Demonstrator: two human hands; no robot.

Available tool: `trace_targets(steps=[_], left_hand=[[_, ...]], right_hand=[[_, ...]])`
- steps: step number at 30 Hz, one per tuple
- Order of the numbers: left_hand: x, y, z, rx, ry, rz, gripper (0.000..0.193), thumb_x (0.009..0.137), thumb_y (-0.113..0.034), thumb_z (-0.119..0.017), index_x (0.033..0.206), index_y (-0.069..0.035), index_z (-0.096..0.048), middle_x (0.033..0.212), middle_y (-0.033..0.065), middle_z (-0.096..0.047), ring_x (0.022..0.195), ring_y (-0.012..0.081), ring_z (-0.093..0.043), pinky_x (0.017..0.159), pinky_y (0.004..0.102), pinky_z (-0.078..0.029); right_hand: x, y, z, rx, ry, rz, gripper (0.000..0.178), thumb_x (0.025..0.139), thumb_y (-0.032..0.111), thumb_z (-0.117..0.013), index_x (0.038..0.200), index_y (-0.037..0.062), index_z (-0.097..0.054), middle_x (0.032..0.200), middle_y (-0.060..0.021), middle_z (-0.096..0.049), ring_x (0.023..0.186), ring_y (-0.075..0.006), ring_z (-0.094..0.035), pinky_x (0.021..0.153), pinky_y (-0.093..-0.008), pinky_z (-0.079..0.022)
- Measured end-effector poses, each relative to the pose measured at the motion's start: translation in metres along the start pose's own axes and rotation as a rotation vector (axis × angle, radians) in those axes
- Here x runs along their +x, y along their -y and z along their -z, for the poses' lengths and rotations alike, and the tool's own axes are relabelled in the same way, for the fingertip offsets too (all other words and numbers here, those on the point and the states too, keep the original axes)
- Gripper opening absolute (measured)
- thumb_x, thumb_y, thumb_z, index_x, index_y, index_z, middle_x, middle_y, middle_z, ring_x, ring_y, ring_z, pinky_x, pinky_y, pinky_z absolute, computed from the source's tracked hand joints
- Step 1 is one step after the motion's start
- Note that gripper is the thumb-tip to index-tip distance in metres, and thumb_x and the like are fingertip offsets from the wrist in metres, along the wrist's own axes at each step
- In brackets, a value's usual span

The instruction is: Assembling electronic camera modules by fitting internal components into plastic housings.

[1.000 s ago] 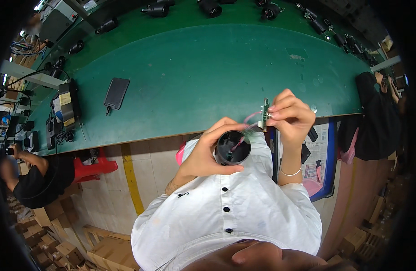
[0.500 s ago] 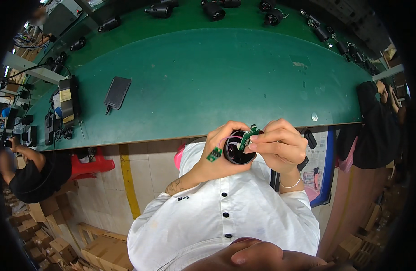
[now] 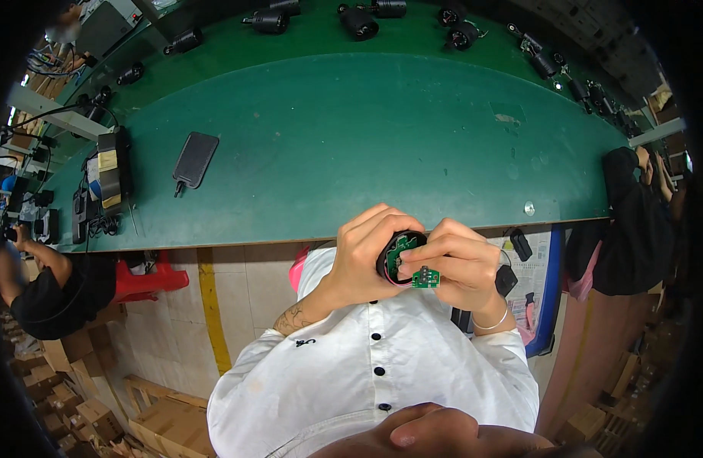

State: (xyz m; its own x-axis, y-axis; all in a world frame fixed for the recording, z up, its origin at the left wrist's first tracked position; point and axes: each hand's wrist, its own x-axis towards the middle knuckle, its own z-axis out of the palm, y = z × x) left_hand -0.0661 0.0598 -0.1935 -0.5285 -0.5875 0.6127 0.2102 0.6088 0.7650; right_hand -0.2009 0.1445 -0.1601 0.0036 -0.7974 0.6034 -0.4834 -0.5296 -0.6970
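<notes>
Just past the near edge of the bench, my left hand point(image 3: 364, 258) is wrapped round a black cylindrical housing point(image 3: 383, 266). Its round opening faces right and up. Inside the opening sits a green circuit board point(image 3: 399, 247), lower than the rim at least in part. My right hand point(image 3: 467, 263) reaches over with bent fingers, the fingertips on the board at the opening. A second, smaller green circuit board point(image 3: 426, 278) with dark parts on it hangs outside the rim, just under the right fingers. My right fingers partly hide the inside of the housing.
The green bench point(image 3: 328, 153) stretches ahead, with a dark flat pouch point(image 3: 196, 160) on it. Black housings point(image 3: 359, 24) line the far strip. At left stand a black device point(image 3: 113, 172) and cables. A blue-edged tray point(image 3: 548, 305) lies below right. People sit at both sides.
The circuit board has gone from sticking out of the housing to lying inside it. The smaller board has swung from the housing's left side to its lower right.
</notes>
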Motion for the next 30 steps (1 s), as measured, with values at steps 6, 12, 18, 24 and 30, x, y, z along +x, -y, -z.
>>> trace_targets(steps=[6, 12, 18, 24, 30], left_hand=[[-0.002, 0.003, 0.001, 0.079, 0.069, 0.024, 0.043, 0.051, -0.002, -0.077, 0.092, -0.004, -0.061, 0.080, 0.0045, -0.064, 0.066, 0.0163, -0.053, 0.059, 0.0268, -0.043], [-0.004, 0.003, 0.001, 0.067, 0.120, 0.176, 0.044, 0.050, -0.001, -0.076, 0.092, -0.003, -0.061, 0.080, 0.0050, -0.063, 0.065, 0.0171, -0.052, 0.058, 0.0273, -0.042], [0.001, 0.002, 0.004, 0.040, 0.144, 0.159, 0.046, 0.049, -0.002, -0.076, 0.093, -0.002, -0.061, 0.079, 0.0052, -0.063, 0.063, 0.0178, -0.052, 0.057, 0.0275, -0.042], [0.001, 0.003, 0.008, 0.029, 0.211, 0.205, 0.047, 0.048, -0.002, -0.076, 0.093, -0.002, -0.062, 0.079, 0.0052, -0.064, 0.062, 0.0180, -0.052, 0.057, 0.0278, -0.042], [0.002, -0.001, 0.010, 0.034, 0.267, 0.187, 0.047, 0.047, -0.002, -0.075, 0.093, -0.002, -0.061, 0.079, 0.0051, -0.064, 0.063, 0.0184, -0.053, 0.058, 0.0277, -0.043]], right_hand=[[0.000, 0.000, -0.004, -0.011, 0.017, -0.157, 0.019, 0.058, -0.008, -0.073, 0.071, 0.0052, -0.074, 0.079, -0.0030, -0.071, 0.061, -0.0128, -0.046, 0.055, -0.0228, -0.039], [0.003, -0.008, 0.000, 0.154, 0.019, -0.342, 0.018, 0.060, -0.010, -0.071, 0.072, 0.0039, -0.073, 0.075, -0.0039, -0.067, 0.061, -0.0149, -0.046, 0.055, -0.0247, -0.040], [-0.008, -0.003, -0.011, -0.044, -0.078, -0.260, 0.017, 0.061, -0.010, -0.071, 0.071, 0.0028, -0.074, 0.071, -0.0044, -0.066, 0.060, -0.0151, -0.046, 0.055, -0.0245, -0.039], [-0.004, -0.011, -0.003, 0.202, -0.027, -0.419, 0.018, 0.060, -0.010, -0.071, 0.071, 0.0038, -0.074, 0.070, -0.0042, -0.066, 0.059, -0.0145, -0.045, 0.055, -0.0248, -0.039], [-0.010, -0.010, -0.007, 0.139, -0.066, -0.346, 0.017, 0.059, -0.008, -0.075, 0.069, 0.0057, -0.074, 0.067, -0.0014, -0.064, 0.058, -0.0132, -0.041, 0.054, -0.0232, -0.036]])
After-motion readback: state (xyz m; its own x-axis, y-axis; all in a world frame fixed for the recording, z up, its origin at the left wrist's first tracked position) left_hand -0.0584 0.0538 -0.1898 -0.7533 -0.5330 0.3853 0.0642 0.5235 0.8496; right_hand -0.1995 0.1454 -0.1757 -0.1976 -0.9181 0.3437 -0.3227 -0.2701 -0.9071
